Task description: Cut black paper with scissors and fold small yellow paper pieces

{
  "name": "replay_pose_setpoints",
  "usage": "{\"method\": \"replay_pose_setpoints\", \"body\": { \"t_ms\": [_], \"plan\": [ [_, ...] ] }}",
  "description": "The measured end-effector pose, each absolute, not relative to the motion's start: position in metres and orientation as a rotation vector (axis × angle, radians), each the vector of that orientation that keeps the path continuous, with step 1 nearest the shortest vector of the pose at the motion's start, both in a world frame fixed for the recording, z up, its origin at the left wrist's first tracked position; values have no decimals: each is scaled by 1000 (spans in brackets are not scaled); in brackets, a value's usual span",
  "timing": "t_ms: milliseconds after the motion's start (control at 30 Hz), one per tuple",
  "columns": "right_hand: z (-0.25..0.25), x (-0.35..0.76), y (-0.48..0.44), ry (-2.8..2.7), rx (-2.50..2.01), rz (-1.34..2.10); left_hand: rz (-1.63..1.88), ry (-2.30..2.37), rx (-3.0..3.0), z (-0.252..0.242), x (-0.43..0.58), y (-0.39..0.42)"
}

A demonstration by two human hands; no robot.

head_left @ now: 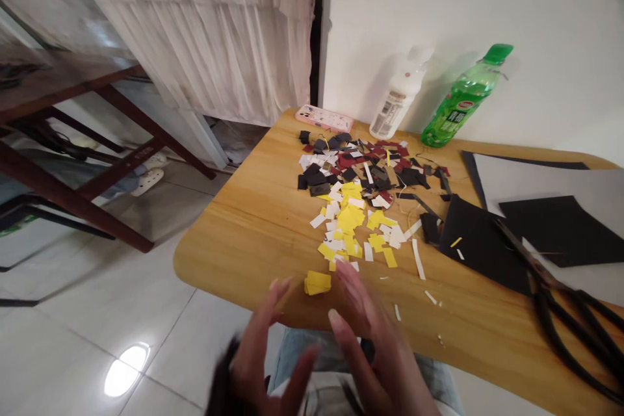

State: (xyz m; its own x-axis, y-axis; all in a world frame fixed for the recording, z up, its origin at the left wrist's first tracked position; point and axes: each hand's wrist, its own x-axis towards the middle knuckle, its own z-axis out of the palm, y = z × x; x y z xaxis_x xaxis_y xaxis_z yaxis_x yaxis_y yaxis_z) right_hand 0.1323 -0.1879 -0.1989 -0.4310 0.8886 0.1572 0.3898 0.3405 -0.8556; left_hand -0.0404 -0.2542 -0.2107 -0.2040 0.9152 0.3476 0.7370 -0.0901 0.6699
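Observation:
Both hands are at the near edge of the wooden table [253, 227], a little blurred by motion. My left hand [268, 357] has its thumb and fingers apart, with nothing between them. Beside it, my right hand [373, 338] also holds nothing, fingers parted from the thumb. A small stack of yellow paper pieces [317, 283] lies just beyond, between the two sets of fingertips. Farther in is a loose heap of yellow and white paper scraps [350, 218]; the right fingertips come near its front end. Behind that heap spread black, dark red and brown scraps [361, 159].
Black-handled scissors [560, 292] rest at the right on black paper sheets [478, 240], near a grey sheet [526, 175]. Along the wall stand a white bottle [397, 97] and a green bottle [461, 104]. A pink-cased phone [324, 118] lies at the back left corner.

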Motion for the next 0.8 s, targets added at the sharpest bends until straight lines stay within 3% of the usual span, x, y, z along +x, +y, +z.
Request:
{"method": "replay_pose_setpoints", "body": {
  "t_ms": [133,367,800],
  "plan": [
    [-199,138,-150,-2143,-1006,719,1151,1897,2091,-203,-59,-223],
    [-196,134,-127,-2276,-869,775,1009,1712,2177,-199,-69,-188],
    [-191,138,-129,-2196,-904,807,1123,1623,2193,-186,-70,-185]
  ]
}}
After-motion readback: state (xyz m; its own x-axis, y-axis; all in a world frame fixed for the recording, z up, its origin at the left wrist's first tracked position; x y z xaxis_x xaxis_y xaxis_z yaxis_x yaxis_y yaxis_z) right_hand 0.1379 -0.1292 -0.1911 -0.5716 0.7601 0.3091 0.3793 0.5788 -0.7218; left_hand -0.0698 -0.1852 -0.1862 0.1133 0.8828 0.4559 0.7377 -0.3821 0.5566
